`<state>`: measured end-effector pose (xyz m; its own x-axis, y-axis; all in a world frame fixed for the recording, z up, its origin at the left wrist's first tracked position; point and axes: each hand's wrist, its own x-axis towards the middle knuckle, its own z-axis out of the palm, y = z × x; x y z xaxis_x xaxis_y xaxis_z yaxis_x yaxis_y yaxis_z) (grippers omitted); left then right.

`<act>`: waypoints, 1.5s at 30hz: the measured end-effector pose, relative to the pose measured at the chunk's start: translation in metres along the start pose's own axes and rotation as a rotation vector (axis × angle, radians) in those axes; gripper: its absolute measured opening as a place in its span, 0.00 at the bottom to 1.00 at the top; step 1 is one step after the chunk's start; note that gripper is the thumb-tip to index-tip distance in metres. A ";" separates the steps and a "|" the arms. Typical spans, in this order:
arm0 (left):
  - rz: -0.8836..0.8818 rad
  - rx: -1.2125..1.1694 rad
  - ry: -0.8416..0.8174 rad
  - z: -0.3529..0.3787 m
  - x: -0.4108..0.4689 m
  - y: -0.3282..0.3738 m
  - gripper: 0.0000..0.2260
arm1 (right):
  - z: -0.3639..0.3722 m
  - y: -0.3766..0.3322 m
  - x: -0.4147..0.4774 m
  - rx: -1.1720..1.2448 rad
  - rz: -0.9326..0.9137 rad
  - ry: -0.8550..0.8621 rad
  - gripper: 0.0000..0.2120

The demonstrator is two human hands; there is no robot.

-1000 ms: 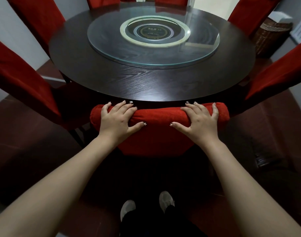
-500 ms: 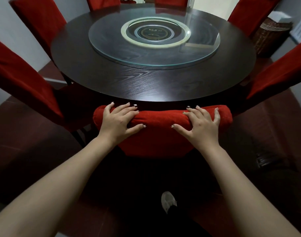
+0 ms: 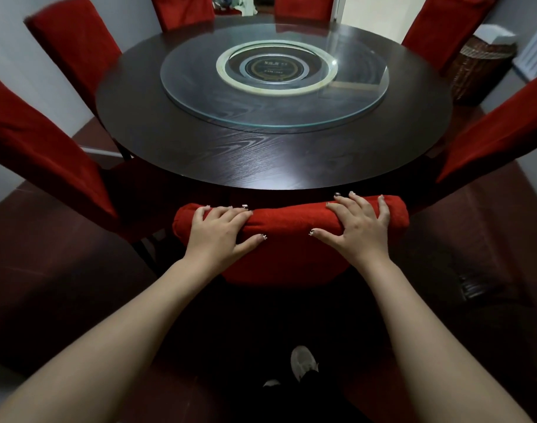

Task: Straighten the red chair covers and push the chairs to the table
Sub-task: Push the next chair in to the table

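Pushing the red-covered chair back toward the round counter, my left hand and right hand grip its top edge, fingers curled over, thumbs on the near face. Over the last second I've gone from level feet to one shoe ahead, yet the back sits much as before, just beside the counter's rim: probably home. Its seat and legs are hidden, and the cover's lower hem is lost in shadow.

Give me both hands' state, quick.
Left hand: grips the red-covered chair back, fingers curled over its top.
Right hand: grips the same chair back.
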<state>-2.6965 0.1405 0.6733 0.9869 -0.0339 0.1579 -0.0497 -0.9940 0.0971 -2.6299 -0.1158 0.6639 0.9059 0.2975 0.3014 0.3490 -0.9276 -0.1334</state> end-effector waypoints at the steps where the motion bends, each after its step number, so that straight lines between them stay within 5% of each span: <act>1: -0.007 0.011 -0.007 -0.001 -0.001 0.001 0.38 | 0.000 0.001 0.001 0.002 -0.004 0.005 0.42; 14: 0.022 -0.029 -0.106 -0.003 -0.005 -0.001 0.39 | -0.007 0.006 -0.003 -0.016 -0.012 -0.087 0.45; 18: -0.049 -0.180 -0.113 -0.008 0.003 0.002 0.30 | -0.014 0.006 -0.001 0.048 -0.004 -0.123 0.42; 22: -0.118 -0.360 -0.071 -0.013 0.013 0.009 0.20 | -0.022 0.003 -0.001 0.223 0.051 -0.094 0.30; 33: -0.083 -0.739 0.026 -0.050 0.050 0.083 0.15 | -0.076 0.028 0.007 1.073 0.419 0.042 0.16; 45: 0.015 -0.936 0.046 -0.049 0.085 0.245 0.13 | -0.134 0.163 -0.037 1.177 0.520 0.146 0.13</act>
<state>-2.6325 -0.1009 0.7583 0.9791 -0.0220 0.2024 -0.1856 -0.5046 0.8431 -2.6384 -0.3086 0.7570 0.9897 -0.1323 0.0541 0.0341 -0.1492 -0.9882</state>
